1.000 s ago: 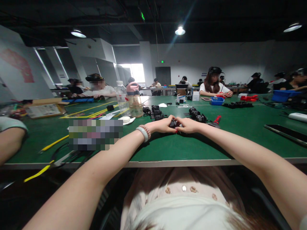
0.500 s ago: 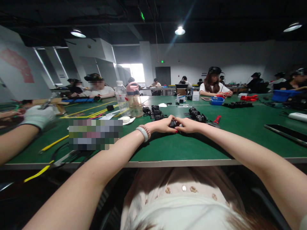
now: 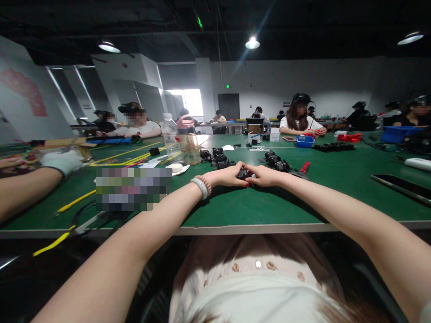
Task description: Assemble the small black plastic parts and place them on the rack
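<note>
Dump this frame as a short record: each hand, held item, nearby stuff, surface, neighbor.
left_hand: bangle on wrist, fingers at small black part
right_hand: meets left hand at the same part
held_item: partly hidden by fingers; exact type unclear
near_hands: black parts on both sides, red-handled tool to the right
left_side: clear bottle, pink-lidded bottle
right_side: phone
surface: green tabletop
neighbor: gloved hand, far left, blurred

The left hand [image 3: 233, 176] and right hand [image 3: 264, 176] mostly hide a black part [image 3: 243, 173], too small to identify. A co-worker's glove [image 3: 63, 162] is blurred, the arm [image 3: 27, 190] cut off at left; the right edge crops a phone [image 3: 402, 187].
</note>
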`<state>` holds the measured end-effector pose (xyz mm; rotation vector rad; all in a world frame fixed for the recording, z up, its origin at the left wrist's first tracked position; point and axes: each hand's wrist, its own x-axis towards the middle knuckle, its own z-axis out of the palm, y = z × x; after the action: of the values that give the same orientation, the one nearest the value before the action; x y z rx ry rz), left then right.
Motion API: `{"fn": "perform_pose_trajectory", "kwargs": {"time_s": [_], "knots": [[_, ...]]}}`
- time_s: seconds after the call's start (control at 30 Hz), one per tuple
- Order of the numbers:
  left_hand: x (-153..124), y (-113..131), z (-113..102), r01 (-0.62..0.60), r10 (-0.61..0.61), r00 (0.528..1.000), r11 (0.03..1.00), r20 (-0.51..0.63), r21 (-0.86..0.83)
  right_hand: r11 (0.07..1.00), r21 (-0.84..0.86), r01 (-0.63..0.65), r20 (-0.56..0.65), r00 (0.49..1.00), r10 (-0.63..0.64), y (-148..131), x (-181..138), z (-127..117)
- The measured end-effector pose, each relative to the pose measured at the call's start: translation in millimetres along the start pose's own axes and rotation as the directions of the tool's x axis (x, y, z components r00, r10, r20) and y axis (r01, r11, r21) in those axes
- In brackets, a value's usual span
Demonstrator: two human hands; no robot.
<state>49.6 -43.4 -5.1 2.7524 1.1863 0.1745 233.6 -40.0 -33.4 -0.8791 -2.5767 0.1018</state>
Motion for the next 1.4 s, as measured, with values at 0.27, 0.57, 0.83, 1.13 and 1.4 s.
{"fn": "perform_pose_trajectory", "kwargs": {"time_s": [0.27,0.57,0.83,1.13,1.4], "knots": [[0.9,0.1,0.6,0.012,-0.012,1.000,1.000,0.005,0.008,1.000,0.009,0.006,-0.003,1.000,-0.006,2.8,0.6,1.9],[0.7,0.1,0.4,0.010,-0.010,1.000,1.000,0.003,0.013,1.000,0.022,-0.012,0.005,1.000,0.012,2.8,0.7,1.5],[-0.2,1.5,-0.2,0.004,-0.004,1.000,1.000,-0.004,0.018,1.000,0.025,-0.013,0.011,1.000,0.013,0.0,0.2,-0.1],[0.5,0.4,0.1,-0.002,0.002,1.000,1.000,-0.002,0.011,0.999,0.037,-0.037,0.014,0.999,0.036,-2.0,-0.1,-1.1],[0.5,0.3,0.2,0.002,-0.002,1.000,1.000,0.000,0.022,0.999,0.025,-0.030,0.014,0.999,0.029,-1.0,0.3,-0.4]]}}
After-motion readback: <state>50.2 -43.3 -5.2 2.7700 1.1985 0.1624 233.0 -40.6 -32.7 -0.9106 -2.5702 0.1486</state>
